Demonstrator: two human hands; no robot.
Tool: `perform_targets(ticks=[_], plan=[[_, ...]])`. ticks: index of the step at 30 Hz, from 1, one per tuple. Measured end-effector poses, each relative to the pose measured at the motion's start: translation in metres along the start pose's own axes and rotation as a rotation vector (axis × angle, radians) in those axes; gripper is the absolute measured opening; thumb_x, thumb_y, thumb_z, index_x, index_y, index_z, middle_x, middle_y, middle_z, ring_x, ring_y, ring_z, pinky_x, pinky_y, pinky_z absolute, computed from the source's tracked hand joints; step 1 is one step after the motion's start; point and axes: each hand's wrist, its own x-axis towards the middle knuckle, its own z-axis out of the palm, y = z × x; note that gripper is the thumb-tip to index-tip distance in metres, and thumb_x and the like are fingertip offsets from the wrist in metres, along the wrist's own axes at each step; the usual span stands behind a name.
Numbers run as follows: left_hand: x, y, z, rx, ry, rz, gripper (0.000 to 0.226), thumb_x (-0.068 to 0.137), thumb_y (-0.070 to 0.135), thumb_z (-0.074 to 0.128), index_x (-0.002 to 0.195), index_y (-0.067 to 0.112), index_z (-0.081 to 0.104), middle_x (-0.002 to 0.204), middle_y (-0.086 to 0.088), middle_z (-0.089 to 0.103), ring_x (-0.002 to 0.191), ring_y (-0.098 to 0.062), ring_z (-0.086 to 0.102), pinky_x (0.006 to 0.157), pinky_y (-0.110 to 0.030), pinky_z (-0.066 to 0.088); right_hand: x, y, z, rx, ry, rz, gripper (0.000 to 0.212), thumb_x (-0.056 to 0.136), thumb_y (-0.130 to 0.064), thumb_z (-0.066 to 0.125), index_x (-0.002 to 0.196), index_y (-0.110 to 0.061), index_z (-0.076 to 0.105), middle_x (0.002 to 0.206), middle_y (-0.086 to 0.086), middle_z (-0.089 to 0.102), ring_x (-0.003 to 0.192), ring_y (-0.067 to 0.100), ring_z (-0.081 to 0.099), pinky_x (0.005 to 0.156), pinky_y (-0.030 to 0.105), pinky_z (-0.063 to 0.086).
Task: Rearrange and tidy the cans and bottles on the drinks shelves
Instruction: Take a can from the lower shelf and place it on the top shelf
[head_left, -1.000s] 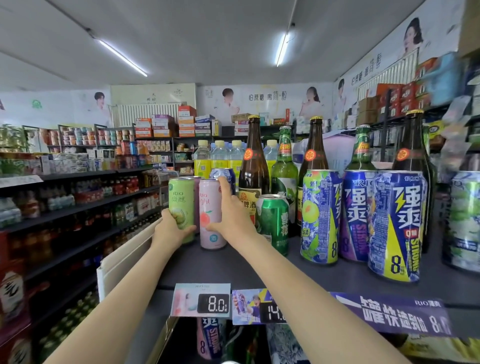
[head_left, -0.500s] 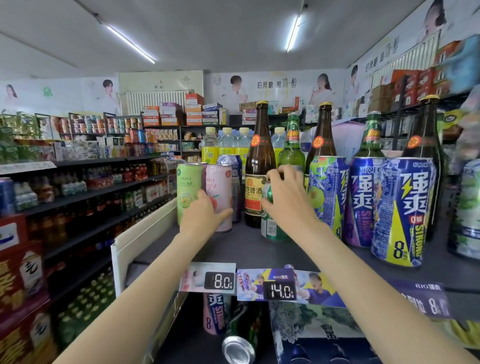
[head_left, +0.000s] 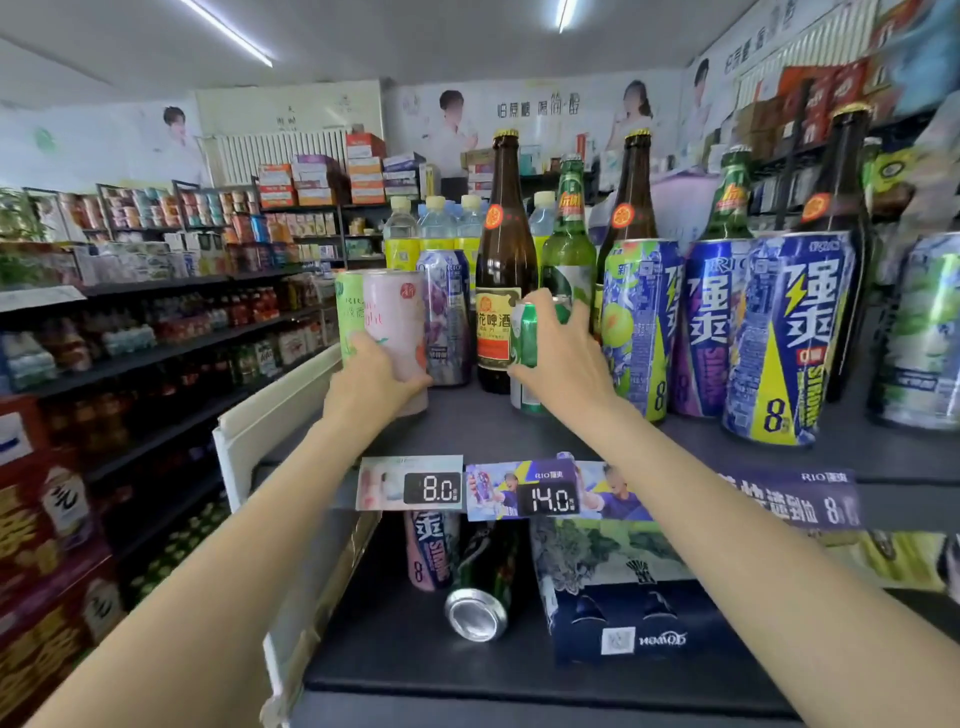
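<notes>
On the dark top shelf (head_left: 519, 431), my left hand (head_left: 371, 382) wraps the base of a tall pink can (head_left: 396, 332), with a light green can (head_left: 349, 306) just behind it on the left. My right hand (head_left: 563, 358) grips a short green beer can (head_left: 530, 338) standing upright in front of a brown bottle (head_left: 505, 260) and a green bottle (head_left: 569, 249). A purple grape can (head_left: 448, 317) stands between the two hands. To the right stand tall blue and purple RIO cans (head_left: 784, 338).
Price tags (head_left: 434, 486) hang on the shelf's front edge. On the shelf below lie a tipped green can (head_left: 480, 597), an upright pink can (head_left: 428, 551) and a dark blue carton (head_left: 634, 613). An aisle with stocked shelves (head_left: 156, 332) runs along the left.
My right hand went from the pink can to the short green can and closed on it. My left hand shifted from the light green can to the pink can. The view came closer.
</notes>
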Motion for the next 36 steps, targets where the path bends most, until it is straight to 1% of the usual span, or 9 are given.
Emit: perform_targets(ticks=[8,11,15,17,19,23,27,33,36], plan=[[-0.018,-0.015,-0.006,-0.079,0.041,-0.005,0.066,0.083,0.028,0.068,0.126,-0.003,0.03,0.125,-0.023,0.047,0.112,-0.039,0.05,0.084,-0.044,0.041,0.012,-0.01,-0.007,0.114,0.02,0.138,0.065,0.073,-0.024,0.078,0.121,-0.019,0.034,0.123,0.012,0.038,0.078,0.029,0.051,0.062,0.031,0.038],[-0.034,-0.02,-0.012,-0.256,0.244,0.15,0.054,0.09,0.016,0.057,0.134,-0.001,0.031,0.127,-0.019,0.045,0.11,-0.033,0.05,0.084,-0.038,0.04,-0.007,-0.017,-0.015,0.13,0.076,-0.071,0.075,0.069,-0.021,0.08,0.128,-0.02,0.034,0.125,0.01,0.036,0.095,0.029,0.053,0.068,0.03,0.043],[-0.085,-0.02,-0.009,-0.326,0.525,0.429,0.028,0.089,0.005,0.045,0.116,-0.002,0.047,0.11,-0.017,0.053,0.1,-0.029,0.051,0.085,-0.035,0.038,-0.054,-0.022,-0.05,0.29,0.225,-0.16,0.078,0.066,-0.026,0.082,0.129,-0.015,0.038,0.126,0.009,0.037,0.104,0.015,0.044,0.082,0.019,0.038],[-0.126,-0.017,0.011,-0.33,0.461,0.541,0.025,0.086,0.008,0.043,0.11,0.003,0.05,0.103,-0.014,0.055,0.095,-0.024,0.047,0.082,-0.034,0.033,-0.086,-0.011,-0.074,0.322,0.22,-0.117,0.082,0.065,-0.029,0.083,0.13,-0.014,0.037,0.126,0.006,0.036,0.103,0.008,0.037,0.078,0.0,0.03],[-0.167,-0.018,0.041,-0.331,0.312,0.643,0.026,0.083,0.012,0.043,0.109,0.012,0.046,0.1,-0.01,0.056,0.092,-0.02,0.044,0.081,-0.029,0.029,-0.122,0.01,-0.091,0.335,0.164,-0.062,0.086,0.062,-0.035,0.084,0.131,-0.016,0.037,0.126,0.001,0.037,0.104,0.004,0.036,0.078,-0.007,0.025],[-0.226,-0.026,0.106,-0.284,0.082,0.685,0.027,0.08,0.013,0.041,0.106,0.016,0.045,0.102,-0.009,0.057,0.093,-0.019,0.043,0.078,-0.026,0.026,-0.189,0.062,-0.102,0.364,0.069,0.067,0.086,0.052,-0.042,0.087,0.123,-0.024,0.043,0.124,-0.002,0.044,0.103,-0.003,0.042,0.083,-0.003,0.03],[-0.26,-0.022,0.159,-0.237,-0.096,0.626,0.03,0.075,0.012,0.04,0.104,0.013,0.049,0.103,-0.008,0.055,0.09,-0.019,0.041,0.077,-0.027,0.026,-0.234,0.117,-0.091,0.315,-0.029,0.193,0.086,0.049,-0.04,0.088,0.122,-0.022,0.047,0.122,0.002,0.048,0.108,0.01,0.048,0.091,0.018,0.036],[-0.296,-0.006,0.21,-0.113,-0.1,0.626,0.026,0.072,0.013,0.041,0.096,0.013,0.049,0.103,-0.006,0.049,0.085,-0.021,0.039,0.069,-0.027,0.019,-0.31,0.21,-0.053,0.229,-0.162,0.353,0.08,0.057,-0.021,0.089,0.124,-0.015,0.045,0.117,-0.002,0.045,0.101,0.007,0.044,0.083,0.015,0.031],[-0.318,0.01,0.227,-0.068,-0.158,0.709,0.03,0.072,0.012,0.041,0.099,0.01,0.052,0.104,-0.008,0.05,0.086,-0.023,0.039,0.072,-0.031,0.025,-0.349,0.26,-0.027,0.228,-0.246,0.474,0.078,0.059,-0.015,0.088,0.124,-0.011,0.044,0.113,-0.003,0.044,0.102,0.012,0.046,0.082,0.015,0.031]])
